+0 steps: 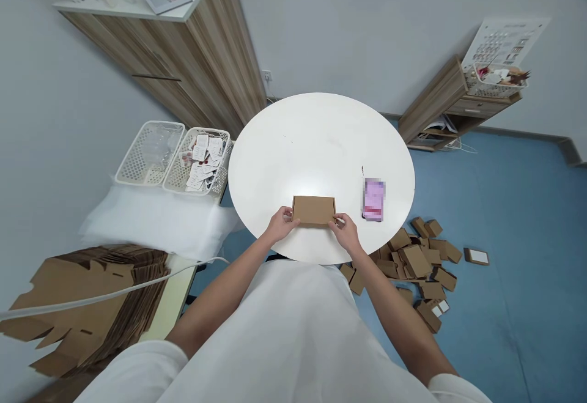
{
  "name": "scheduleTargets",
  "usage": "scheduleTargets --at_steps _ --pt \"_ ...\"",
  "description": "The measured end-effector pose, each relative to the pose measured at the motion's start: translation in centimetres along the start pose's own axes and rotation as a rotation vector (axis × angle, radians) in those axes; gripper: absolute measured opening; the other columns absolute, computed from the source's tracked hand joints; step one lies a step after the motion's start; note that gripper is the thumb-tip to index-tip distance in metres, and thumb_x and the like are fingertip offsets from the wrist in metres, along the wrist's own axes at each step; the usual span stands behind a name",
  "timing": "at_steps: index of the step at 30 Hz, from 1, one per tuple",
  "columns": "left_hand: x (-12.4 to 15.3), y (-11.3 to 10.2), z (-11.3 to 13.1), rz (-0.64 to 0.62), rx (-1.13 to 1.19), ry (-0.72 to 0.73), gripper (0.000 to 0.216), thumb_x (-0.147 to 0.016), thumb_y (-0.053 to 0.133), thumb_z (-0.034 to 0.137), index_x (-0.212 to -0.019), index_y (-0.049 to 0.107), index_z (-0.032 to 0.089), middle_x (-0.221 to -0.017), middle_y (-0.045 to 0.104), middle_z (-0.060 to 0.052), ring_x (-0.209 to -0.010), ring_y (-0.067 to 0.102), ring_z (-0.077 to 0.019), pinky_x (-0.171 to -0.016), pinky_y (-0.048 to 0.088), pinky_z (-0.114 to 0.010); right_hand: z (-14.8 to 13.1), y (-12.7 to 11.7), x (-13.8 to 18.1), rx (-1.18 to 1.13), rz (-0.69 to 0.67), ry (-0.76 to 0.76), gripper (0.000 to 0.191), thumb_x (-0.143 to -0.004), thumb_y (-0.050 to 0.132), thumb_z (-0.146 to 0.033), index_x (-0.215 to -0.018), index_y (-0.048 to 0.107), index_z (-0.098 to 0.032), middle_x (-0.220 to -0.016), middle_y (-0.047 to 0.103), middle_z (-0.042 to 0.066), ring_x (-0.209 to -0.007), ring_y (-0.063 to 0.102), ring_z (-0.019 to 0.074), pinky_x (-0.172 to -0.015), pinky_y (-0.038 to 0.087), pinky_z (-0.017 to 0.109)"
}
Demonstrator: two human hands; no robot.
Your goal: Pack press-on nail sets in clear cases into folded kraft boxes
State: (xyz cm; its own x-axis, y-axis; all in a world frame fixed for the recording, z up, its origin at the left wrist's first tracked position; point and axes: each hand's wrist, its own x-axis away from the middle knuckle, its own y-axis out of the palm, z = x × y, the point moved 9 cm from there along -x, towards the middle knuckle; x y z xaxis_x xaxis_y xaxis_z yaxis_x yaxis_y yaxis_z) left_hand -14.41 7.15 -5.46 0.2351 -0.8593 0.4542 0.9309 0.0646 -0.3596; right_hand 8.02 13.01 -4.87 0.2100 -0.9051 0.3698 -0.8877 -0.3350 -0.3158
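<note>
A closed brown cardboard box [313, 210] is at the near edge of the round white table [316, 140]. My left hand [281, 224] grips its left end, thumb at the front corner and fingers along the side. At the opposite end, my right hand [345, 230] holds the right front corner between thumb and fingers. Whether the box rests on the tabletop or is slightly lifted, I cannot tell. To the right of it lies a phone-like purple rectangle [374, 199], its surface blurred out.
Folded small boxes [415, 260] are heaped on the floor at right. Flat cardboard blanks [87, 299] are stacked at left, below white wrapping sheets [160, 216]. A white basket [223, 170] holds cards. A pale cable [114, 292] crosses the left side.
</note>
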Motion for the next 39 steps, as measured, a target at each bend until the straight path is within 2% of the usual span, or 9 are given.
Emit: scheduleTargets --at_steps 3,8,13,16,21,24,27,34,39 --pt "0.5 0.0 -1.5 0.089 -0.072 -0.038 0.048 -0.065 0.064 0.043 -0.103 0.046 0.019 -0.094 0.056 -0.006 -0.084 0.060 -0.0173 -0.069 0.047 -0.028 1.3 0.5 0.6 0.065 0.023 -0.039 0.033 -0.068 0.056 -0.035 -0.096 0.051 -0.019 -0.106 0.056 0.008 -0.095 0.056 0.0196 -0.082 0.045 0.036" --pt "0.5 0.3 -2.9 0.125 -0.204 -0.067 0.067 -0.061 0.067 0.045 -0.117 0.042 0.018 -0.092 0.056 -0.006 -0.083 0.056 -0.0187 -0.072 0.046 -0.031 2.8 1.7 0.9 0.115 -0.030 -0.013 0.056 -0.072 0.054 -0.033 -0.123 0.036 -0.019 -0.108 0.052 0.009 -0.091 0.055 0.0188 -0.078 0.047 0.034" --pt "-0.1 0.8 -2.1 0.098 -0.261 0.048 0.059 -0.067 0.063 0.041 -0.120 0.046 0.019 -0.096 0.055 -0.007 -0.085 0.053 -0.0192 -0.075 0.044 -0.032 2.3 2.4 0.2 0.338 -0.090 -0.042 0.058 -0.077 0.048 -0.030 -0.132 0.030 -0.023 -0.105 0.049 0.009 -0.086 0.054 0.0188 -0.079 0.044 0.034" --pt "-0.3 0.7 -1.8 0.075 -0.263 0.075 0.058 -0.069 0.061 0.041 -0.122 0.045 0.022 -0.096 0.055 -0.007 -0.085 0.053 -0.0194 -0.075 0.044 -0.033 2.1 2.7 0.0 0.394 -0.100 -0.026 0.060 -0.079 0.046 -0.030 -0.134 0.026 -0.022 -0.104 0.049 0.010 -0.086 0.054 0.0194 -0.078 0.044 0.033" --pt "-0.9 0.1 -1.6 0.024 -0.245 0.096 0.058 -0.069 0.061 0.042 -0.121 0.046 0.022 -0.099 0.055 -0.007 -0.087 0.053 -0.0192 -0.075 0.044 -0.032 2.2 2.7 0.4 0.346 -0.016 0.038 0.061 -0.078 0.046 -0.033 -0.135 0.026 -0.023 -0.104 0.051 0.008 -0.086 0.053 0.0189 -0.080 0.043 0.033" --pt "-1.4 -1.0 -2.5 0.020 -0.174 0.046 0.067 -0.069 0.061 0.045 -0.126 0.040 0.018 -0.110 0.051 -0.010 -0.089 0.053 -0.0184 -0.077 0.043 -0.031 2.7 2.1 1.2 0.265 0.079 0.106 0.062 -0.078 0.046 -0.039 -0.134 0.027 -0.020 -0.111 0.049 0.009 -0.091 0.053 0.0185 -0.082 0.043 0.033" --pt "-2.0 -1.4 -3.2 -0.016 -0.131 0.033 0.068 -0.069 0.059 0.048 -0.126 0.039 0.016 -0.112 0.051 -0.012 -0.090 0.053 -0.0183 -0.078 0.043 -0.031 2.9 1.3 2.4 0.240 0.164 0.176 0.060 -0.078 0.044 -0.043 -0.131 0.032 -0.018 -0.114 0.049 0.011 -0.094 0.053 0.0188 -0.084 0.043 0.034" --pt "-2.1 -0.9 -3.1 -0.068 -0.114 0.091 0.072 -0.062 0.066 0.048 -0.124 0.042 0.019 -0.112 0.050 -0.010 -0.084 0.054 -0.0163 -0.074 0.045 -0.030 2.9 1.2 4.1 0.267 0.203 0.232 0.058 -0.077 0.046 -0.043 -0.130 0.035 -0.021 -0.120 0.046 0.012 -0.096 0.053 0.0189 -0.082 0.043 0.034" --pt "-2.1 -1.1 -2.8 -0.067 -0.068 0.044 0.064 -0.069 0.060 0.048 -0.122 0.043 0.018 -0.108 0.052 -0.010 -0.083 0.056 -0.0163 -0.073 0.045 -0.030 2.1 0.5 3.5 0.286 0.213 0.211 0.053 -0.079 0.043 -0.044 -0.127 0.042 -0.022 -0.121 0.045 0.011 -0.097 0.054 0.0191 -0.084 0.042 0.034"
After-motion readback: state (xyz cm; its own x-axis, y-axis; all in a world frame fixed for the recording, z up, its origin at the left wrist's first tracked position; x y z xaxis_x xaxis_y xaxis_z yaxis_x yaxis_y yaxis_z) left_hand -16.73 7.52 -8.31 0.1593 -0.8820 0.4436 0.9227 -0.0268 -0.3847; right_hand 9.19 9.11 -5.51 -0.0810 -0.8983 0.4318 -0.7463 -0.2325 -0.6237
